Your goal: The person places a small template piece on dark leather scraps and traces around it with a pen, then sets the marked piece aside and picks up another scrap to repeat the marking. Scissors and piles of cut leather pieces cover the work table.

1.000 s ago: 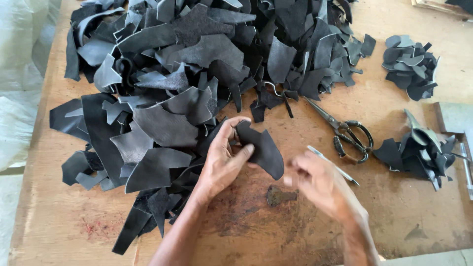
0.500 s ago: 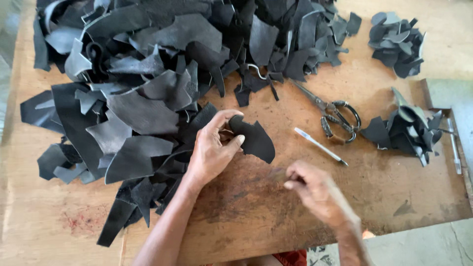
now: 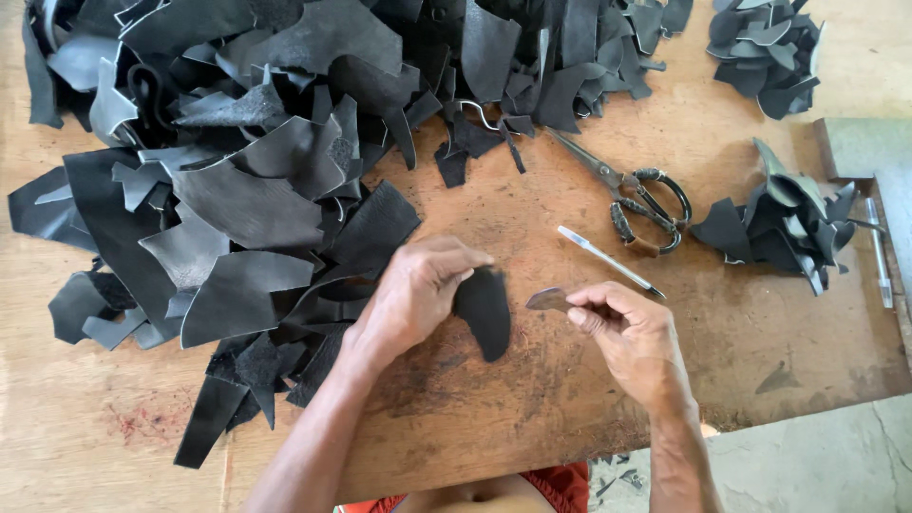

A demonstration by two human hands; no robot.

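Left hand [image 3: 413,294] pinches black scrap [image 3: 484,312].

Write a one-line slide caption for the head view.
Left hand holds a black leather piece; right hand pinches a small brown scrap on a wooden table.

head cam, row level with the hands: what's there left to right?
Big heap of black leather scraps → left hand → black piece it holds → small brown piece in right hand → scissors → small scrap pile → grey pen.
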